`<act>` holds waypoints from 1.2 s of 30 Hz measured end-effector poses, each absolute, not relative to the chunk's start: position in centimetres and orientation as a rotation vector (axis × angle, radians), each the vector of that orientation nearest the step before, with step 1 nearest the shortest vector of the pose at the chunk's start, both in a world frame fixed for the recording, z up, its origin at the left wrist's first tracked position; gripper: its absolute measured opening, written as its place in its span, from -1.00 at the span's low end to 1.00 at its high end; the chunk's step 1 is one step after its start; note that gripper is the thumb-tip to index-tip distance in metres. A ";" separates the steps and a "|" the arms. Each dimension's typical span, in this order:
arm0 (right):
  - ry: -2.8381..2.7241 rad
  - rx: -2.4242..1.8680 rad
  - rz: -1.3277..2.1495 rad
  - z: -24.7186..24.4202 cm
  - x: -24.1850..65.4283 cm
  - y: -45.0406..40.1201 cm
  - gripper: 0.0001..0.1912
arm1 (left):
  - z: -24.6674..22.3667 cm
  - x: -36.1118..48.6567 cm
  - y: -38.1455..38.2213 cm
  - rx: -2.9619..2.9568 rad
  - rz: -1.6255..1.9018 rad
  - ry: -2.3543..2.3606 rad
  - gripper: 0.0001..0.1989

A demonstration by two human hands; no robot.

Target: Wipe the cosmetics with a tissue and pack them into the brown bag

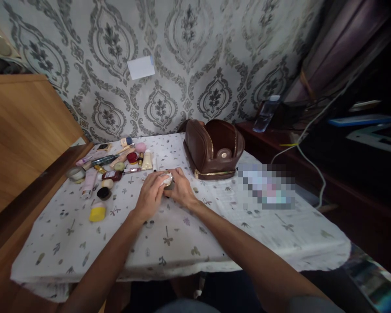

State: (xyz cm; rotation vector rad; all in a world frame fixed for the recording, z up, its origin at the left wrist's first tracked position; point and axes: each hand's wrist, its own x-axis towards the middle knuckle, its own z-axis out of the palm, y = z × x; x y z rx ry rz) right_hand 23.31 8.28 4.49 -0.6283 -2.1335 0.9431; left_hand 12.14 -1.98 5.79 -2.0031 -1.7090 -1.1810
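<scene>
My left hand and my right hand meet over the middle of the table. Between them is a small round container with a pale, shiny rim. The right hand's fingers wrap around its side. Something white and crumpled, like a tissue, lies under my left fingertips against the container's top. Part of both is hidden by the fingers. Just right of my hands stands a brown toiletry bag, its zipped top gaping. To the left lie several cosmetics, among them a cream tube and a red jar.
A yellow jar and a black lid lie nearer the left edge. A pixelated item rests on the right of the patterned tablecloth. Beyond are a clear bottle and a white cable. A wooden panel bounds the left.
</scene>
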 end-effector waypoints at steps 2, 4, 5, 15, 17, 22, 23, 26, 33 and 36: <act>-2.183 -0.568 0.897 4.4 23.4 8.2 -0.60 | 6.0 12.1 -1.9 -1.954 -1.218 -1.791 -0.74; -2.214 -0.504 0.861 4.3 23.5 8.2 -0.62 | 6.2 11.8 -1.9 -1.884 -1.312 -1.877 -0.75; -2.223 -0.466 0.855 4.3 23.5 8.2 -0.62 | 6.3 11.6 -1.9 -1.847 -1.377 -1.920 -0.75; -1.699 -0.252 1.597 6.5 24.3 7.1 -0.39 | 6.0 9.7 -2.2 -1.456 -2.052 -2.292 -0.59; -1.619 -0.266 1.585 8.7 25.6 7.7 -0.39 | 5.8 10.1 -2.1 -1.431 -2.182 -2.374 -0.49; -1.494 -0.408 1.195 16.3 30.1 13.7 -0.42 | 5.9 11.1 -1.7 -1.397 -2.189 -2.596 -0.34; -1.442 -0.451 1.105 17.5 30.6 15.6 -0.44 | 5.9 11.3 -1.6 -1.388 -2.180 -2.618 -0.33; -1.470 -0.621 0.945 19.1 30.9 21.5 -0.50 | 5.7 11.7 -1.3 -1.391 -2.168 -2.661 -0.31; -1.746 -1.221 0.831 15.9 29.8 27.4 -0.44 | 5.1 11.6 -1.2 -1.372 -2.232 -2.601 -0.30; -1.711 -1.221 0.972 14.5 28.9 28.6 -0.57 | 4.8 11.4 -1.4 -1.418 -2.157 -2.632 -0.32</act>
